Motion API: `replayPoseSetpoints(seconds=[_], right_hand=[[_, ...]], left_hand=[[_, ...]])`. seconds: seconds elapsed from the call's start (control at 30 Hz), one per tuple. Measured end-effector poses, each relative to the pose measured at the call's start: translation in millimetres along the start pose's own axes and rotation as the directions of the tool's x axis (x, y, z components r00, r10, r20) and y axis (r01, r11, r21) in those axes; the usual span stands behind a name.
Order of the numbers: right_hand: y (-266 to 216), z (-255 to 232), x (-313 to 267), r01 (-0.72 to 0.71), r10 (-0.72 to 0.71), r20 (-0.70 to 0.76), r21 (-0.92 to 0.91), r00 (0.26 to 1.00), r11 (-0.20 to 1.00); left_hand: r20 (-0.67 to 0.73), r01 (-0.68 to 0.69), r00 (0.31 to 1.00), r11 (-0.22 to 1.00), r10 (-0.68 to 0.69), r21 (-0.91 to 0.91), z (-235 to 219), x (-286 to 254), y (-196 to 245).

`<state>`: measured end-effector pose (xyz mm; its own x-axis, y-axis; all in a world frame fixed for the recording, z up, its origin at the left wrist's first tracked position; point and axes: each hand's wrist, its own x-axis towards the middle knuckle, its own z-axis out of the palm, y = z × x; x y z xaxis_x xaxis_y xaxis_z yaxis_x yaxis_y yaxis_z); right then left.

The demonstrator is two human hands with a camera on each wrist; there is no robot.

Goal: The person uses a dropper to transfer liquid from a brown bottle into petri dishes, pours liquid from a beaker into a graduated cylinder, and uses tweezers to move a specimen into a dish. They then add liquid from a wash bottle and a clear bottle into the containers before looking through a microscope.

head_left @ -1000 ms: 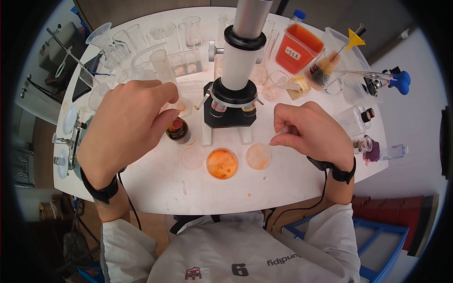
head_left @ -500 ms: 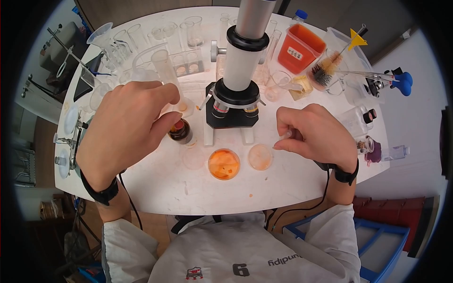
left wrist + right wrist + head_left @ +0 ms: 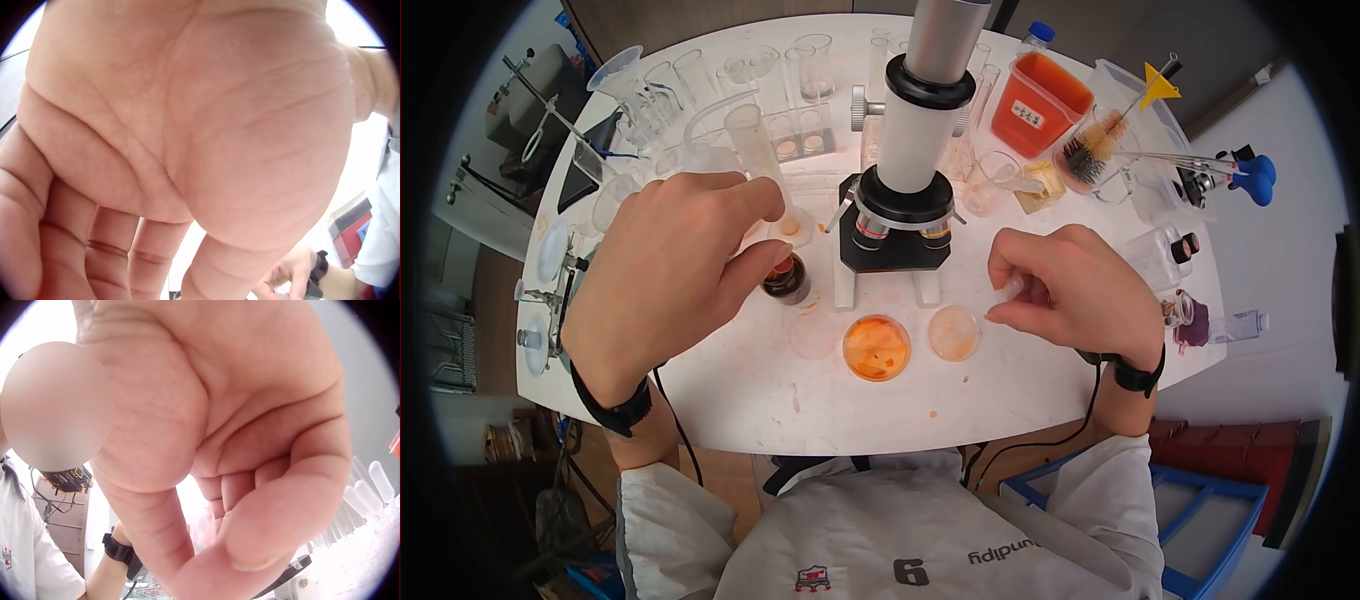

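My left hand (image 3: 675, 265) hovers over a small brown glass bottle (image 3: 788, 285) with a red top, its thumb and index finger apart and nothing between them. In the left wrist view its palm (image 3: 187, 125) faces the camera, with fingers loosely bent. My right hand (image 3: 1075, 290) pinches a small translucent piece (image 3: 1011, 289) between thumb and index finger; most of it is hidden, so I cannot tell its kind. Below and left of that hand lie a petri dish with orange liquid (image 3: 877, 348) and a smaller, pale orange dish (image 3: 954, 333).
A microscope (image 3: 915, 140) stands behind the dishes. Glassware crowds the back left, including a beaker (image 3: 811, 70) and a tall cylinder (image 3: 750, 140). At back right are a red-orange container (image 3: 1040, 105) and brushes (image 3: 1090, 150). A clear bottle (image 3: 1155, 255) lies beyond my right hand.
The head view has shifted slightly. My right hand has moved a little to the right, and more of the translucent piece shows. My left hand stays over the brown bottle.
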<state>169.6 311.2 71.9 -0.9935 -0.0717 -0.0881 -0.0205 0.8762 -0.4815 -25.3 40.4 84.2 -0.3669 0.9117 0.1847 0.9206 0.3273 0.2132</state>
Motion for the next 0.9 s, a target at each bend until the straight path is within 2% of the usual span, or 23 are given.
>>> replayPoseSetpoints(seconds=[0.07,0.17,0.57,0.77,0.9], right_hand=[[-2.5,-1.0,0.3,-0.024,0.022,0.041,0.039,0.999,0.999],[-3.1,2.8,-0.9,0.031,-0.033,0.046,0.038,0.998,0.999],[-3.2,3.1,-1.0,0.106,-0.102,0.065,-0.057,0.993,0.993],[-0.9,3.9,-0.2,0.110,-0.104,0.067,-0.089,0.992,0.990],[-3.7,2.8,-0.8,0.032,-0.027,0.068,-0.064,0.997,0.997]], left_hand=[[-0.003,-0.001,1.000,1.000,0.001,-0.003,0.5,0.1,0.1],[-0.002,0.001,1.000,1.000,-0.001,-0.001,0.7,-0.1,0.2],[0.013,-0.002,1.000,1.000,0.002,0.001,-1.0,0.1,0.9],[-0.017,-0.021,1.000,1.000,0.020,-0.022,0.5,-0.7,-2.3],[-0.027,-0.032,0.999,0.999,0.032,-0.013,-0.3,-1.2,-1.3]])
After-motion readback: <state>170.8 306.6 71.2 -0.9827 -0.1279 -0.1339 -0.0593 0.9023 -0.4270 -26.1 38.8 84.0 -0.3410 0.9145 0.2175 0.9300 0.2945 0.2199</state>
